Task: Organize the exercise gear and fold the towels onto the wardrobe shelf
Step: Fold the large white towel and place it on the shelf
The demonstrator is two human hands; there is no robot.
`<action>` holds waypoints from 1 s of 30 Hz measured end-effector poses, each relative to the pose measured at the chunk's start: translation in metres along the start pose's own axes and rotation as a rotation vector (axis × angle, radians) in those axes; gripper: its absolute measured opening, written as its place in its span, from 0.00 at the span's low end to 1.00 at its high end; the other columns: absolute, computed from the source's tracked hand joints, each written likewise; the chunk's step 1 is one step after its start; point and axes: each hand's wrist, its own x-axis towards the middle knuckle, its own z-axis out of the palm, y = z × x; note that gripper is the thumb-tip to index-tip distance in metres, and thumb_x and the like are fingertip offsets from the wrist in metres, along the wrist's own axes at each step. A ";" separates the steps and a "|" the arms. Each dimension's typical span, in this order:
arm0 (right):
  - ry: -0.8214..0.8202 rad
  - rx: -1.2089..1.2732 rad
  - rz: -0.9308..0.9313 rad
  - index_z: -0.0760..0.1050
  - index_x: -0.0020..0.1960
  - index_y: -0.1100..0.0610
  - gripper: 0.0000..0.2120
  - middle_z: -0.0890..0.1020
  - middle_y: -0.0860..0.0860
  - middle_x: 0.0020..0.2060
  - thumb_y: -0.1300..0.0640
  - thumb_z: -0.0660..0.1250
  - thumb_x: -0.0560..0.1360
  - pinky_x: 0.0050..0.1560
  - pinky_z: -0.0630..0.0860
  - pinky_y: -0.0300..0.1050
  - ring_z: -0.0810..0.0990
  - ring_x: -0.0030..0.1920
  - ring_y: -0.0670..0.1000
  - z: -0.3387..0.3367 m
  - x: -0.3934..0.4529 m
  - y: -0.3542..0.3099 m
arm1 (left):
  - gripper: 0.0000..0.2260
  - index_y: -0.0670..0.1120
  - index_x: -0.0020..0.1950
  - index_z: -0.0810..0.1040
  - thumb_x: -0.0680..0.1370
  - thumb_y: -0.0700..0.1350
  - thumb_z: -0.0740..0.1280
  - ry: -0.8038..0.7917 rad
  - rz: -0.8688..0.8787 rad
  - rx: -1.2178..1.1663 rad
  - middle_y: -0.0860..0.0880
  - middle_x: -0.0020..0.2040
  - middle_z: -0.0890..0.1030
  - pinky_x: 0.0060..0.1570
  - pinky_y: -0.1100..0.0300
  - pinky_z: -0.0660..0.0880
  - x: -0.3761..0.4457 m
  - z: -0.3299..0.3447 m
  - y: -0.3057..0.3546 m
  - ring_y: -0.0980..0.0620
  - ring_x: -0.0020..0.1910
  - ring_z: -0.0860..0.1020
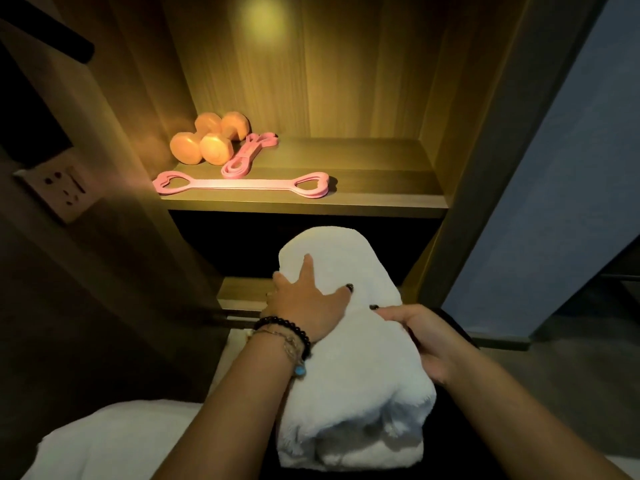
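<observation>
Item 1. My left hand (304,299): laid flat on top of the folded white towel (349,327), fingers straight and spread, pressing the bundle down. Beaded bracelets (287,336) at the wrist.

Item 2. My right hand (420,337): on the towel's right flank, thumb lying over the top edge, fingers curled under the side where I cannot see them; it reads as a grip on the fold.

Item 3. Folded white towel: thick, multi-layered, carried between both hands in front of the wardrobe, below the lit shelf (363,188) and not yet resting on it.

Item 4. Second towel (114,441): white, lying loose at lower left, apparently not yet folded.

Item 5. Lit shelf, left portion: two orange dumbbells (207,140) side by side at the back corner; a bunched pink resistance band (247,155) just beside them; a second pink band (242,185) stretched flat along the front edge. The right portion of the board is bare.

Item 6. Wall socket (64,188), left of the wardrobe.

Risk note. As I judge it, the bundle could sag open on the lift if my flat left hand eases off. Set down too far left, its edge would drag the flat band off the front lip.
</observation>
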 end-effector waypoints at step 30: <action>0.171 -0.249 -0.462 0.62 0.74 0.42 0.32 0.77 0.41 0.61 0.50 0.70 0.74 0.56 0.78 0.45 0.79 0.58 0.45 0.005 0.018 0.030 | 0.34 0.59 0.69 0.69 0.66 0.49 0.78 -0.199 0.219 -1.045 0.53 0.63 0.79 0.55 0.45 0.78 -0.030 0.004 -0.054 0.47 0.59 0.80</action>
